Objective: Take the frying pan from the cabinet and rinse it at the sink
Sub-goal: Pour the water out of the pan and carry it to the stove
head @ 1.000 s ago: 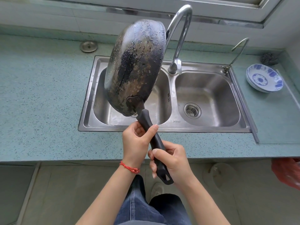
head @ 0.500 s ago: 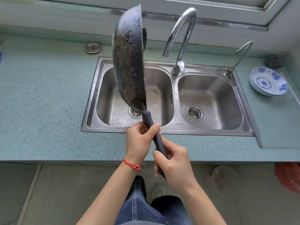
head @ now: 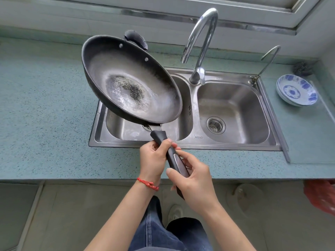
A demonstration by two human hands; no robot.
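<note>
A dark frying pan [head: 132, 87] with a worn grey inside hangs tilted above the left basin of the steel double sink [head: 186, 143], its open face turned toward me. A short helper grip sits on its far rim. My left hand [head: 154, 158] grips the black handle close to the pan. My right hand [head: 194, 180] holds the handle's lower end, fingers curled round it. The tall chrome tap [head: 201, 42] arches over the divider between the basins; no water runs from it.
A speckled teal counter [head: 45, 115] surrounds the sink. Stacked blue-and-white bowls [head: 297, 91] sit right of the sink, with a dark scrubber [head: 302, 68] behind them. A thin second tap [head: 266, 60] stands at the right basin's corner. A red bag [head: 320, 196] hangs below the counter.
The pan has rotated about its handle: first its blackened underside faced me, then it stood edge-on, now its inside faces me. Both hands stayed on the handle.
</note>
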